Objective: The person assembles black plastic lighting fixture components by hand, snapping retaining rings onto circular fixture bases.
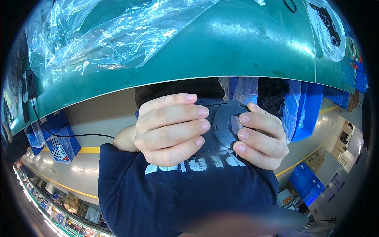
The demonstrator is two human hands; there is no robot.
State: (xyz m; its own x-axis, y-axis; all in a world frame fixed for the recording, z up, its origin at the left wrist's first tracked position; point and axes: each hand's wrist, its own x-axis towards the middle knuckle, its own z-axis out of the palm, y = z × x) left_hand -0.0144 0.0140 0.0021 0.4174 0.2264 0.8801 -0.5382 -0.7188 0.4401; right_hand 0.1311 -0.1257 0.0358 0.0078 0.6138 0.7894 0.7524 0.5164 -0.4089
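Note:
A dark grey plastic part (217, 130) with a raised round ring and a hole in its middle is held in front of my chest, just off the table's near edge. My left hand (171, 130) is closed over the part's left side, its fingers lying side by side across it. On the other side my right hand (262, 138) grips the ring's right edge, with the fingertips at the hole. Both thumbs are mostly hidden, and so is the underside of the part.
Clear plastic bags (106, 39) lie on the green table (237, 43). A bagged black part (329, 29) is at the far right. Below the edge stands a blue bin (308, 114) with dark parts beside it. A black cable (71, 136) runs from a small box (29, 85) toward my left arm.

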